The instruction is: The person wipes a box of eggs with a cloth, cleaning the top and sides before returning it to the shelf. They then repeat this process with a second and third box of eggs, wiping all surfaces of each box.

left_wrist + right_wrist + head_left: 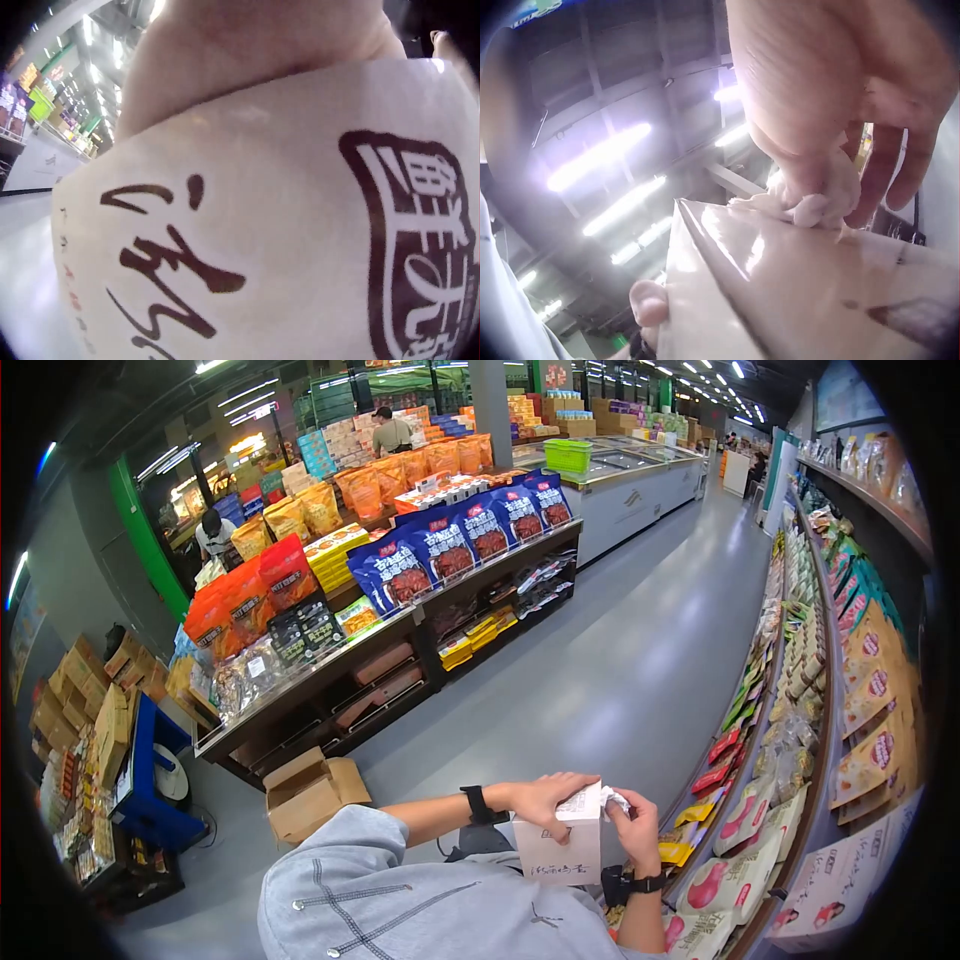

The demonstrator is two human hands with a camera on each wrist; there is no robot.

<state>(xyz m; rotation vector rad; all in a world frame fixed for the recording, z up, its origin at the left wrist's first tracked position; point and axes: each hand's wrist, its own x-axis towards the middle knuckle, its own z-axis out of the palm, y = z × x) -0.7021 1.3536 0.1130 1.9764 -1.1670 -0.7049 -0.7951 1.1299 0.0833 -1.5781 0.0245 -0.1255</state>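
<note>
A white carton (560,852) with dark brush-style lettering is held upright in front of the body. My left hand (545,800) grips it near the top, thumb on the near face and fingers across the upper edge. The lettering on the carton (247,225) fills the left wrist view, below the hand (255,60). My right hand (637,832) pinches a crumpled white wipe (616,797) at the carton's upper right edge. In the right wrist view the bunched wipe (829,191) lies against the glossy carton surface (780,255), under the fingers.
Shelves of packaged snacks (745,800) line the right side close by. White printed cartons (835,890) stand at the lower right. Ahead runs a display counter with blue snack bags (470,540). An open cardboard box (315,795) lies on the grey floor (560,670). Two people are farther back.
</note>
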